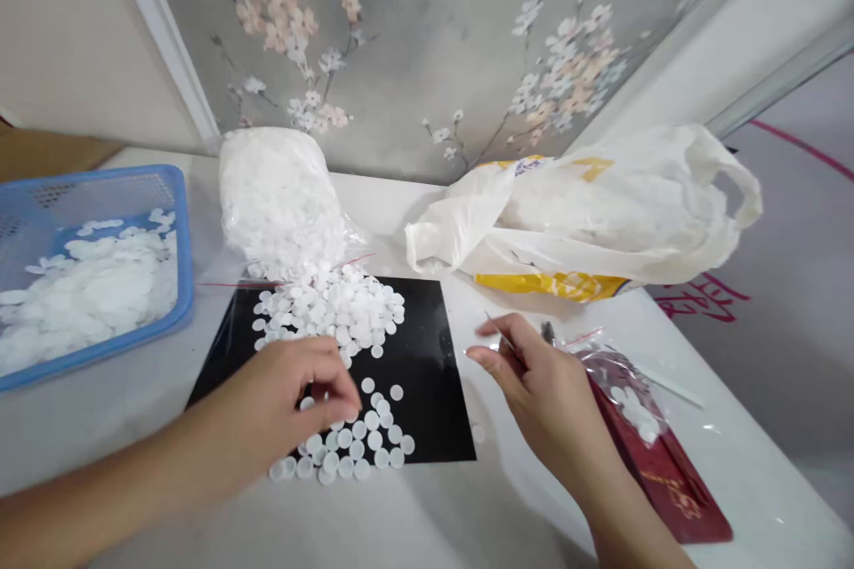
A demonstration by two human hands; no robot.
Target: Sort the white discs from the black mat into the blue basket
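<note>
My left hand is over the black sheet, thumb and forefinger pinched together above loose white discs; what is between the fingertips, if anything, is hidden. To the right of the sheet my right hand is closed on a thin pointed tool, whose tip points up and left. A pile of white discs covers the back part of the sheet. Several more discs lie near its front edge, some past it on the white table.
A blue basket of white discs stands at the left. Behind the sheet lies a full clear bag. A white and yellow plastic bag is at the back right. A dark red packet lies under a small clear bag.
</note>
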